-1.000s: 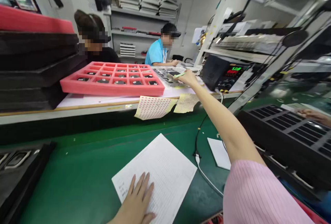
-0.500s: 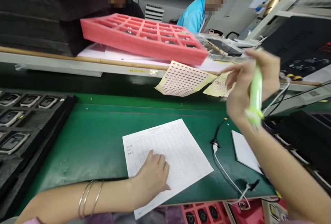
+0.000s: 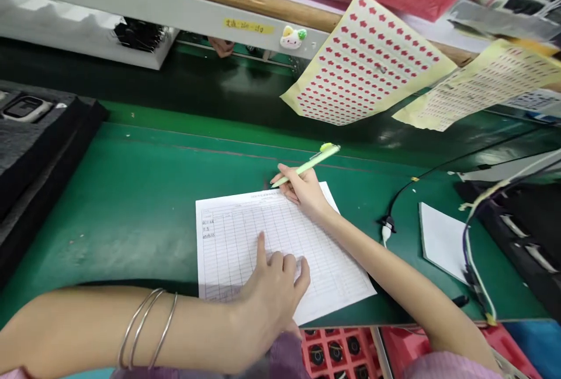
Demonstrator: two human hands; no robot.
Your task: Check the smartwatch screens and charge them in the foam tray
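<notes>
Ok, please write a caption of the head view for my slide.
Right grip holds pen near far edge of form; left grip points over it.

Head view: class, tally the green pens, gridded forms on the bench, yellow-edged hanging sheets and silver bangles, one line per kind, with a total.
Green pen: 1
Gridded form: 1
Yellow-edged hanging sheets: 2
Silver bangles: 3
Total: 7

Soft light is brightening my surface (image 3: 144, 192) and whitening the sheet (image 3: 245, 221), its grid fading rightward. My left forearm (image 3: 197, 323) is casting a shadow toward the near left corner. Beyond the far edge, the space under the shelf (image 3: 175, 2) is lying dark, faint glints showing. Wide-angle stretch is distorting my forearm, and clutter (image 3: 508, 11) above the far right corner is blurring.
</notes>
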